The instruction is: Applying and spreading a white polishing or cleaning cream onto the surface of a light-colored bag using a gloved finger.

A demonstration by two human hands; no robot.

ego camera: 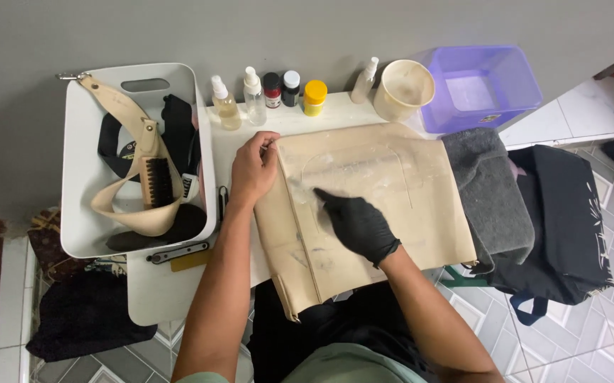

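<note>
I see the cream bag [363, 206] lying flat at the centre of the frame on the white bench [158, 291]. My bare left hand [253, 170] pinches the bag's upper left edge; the gloved right hand [356, 223] presses down on its face, fingers [324, 196] close together, holding nothing I can make out. The bag's lower corner overhangs the bench, so hard rubbing could drag it off. A wide sweep might knock the bottles [253, 96] lined up in the upper middle.
</note>
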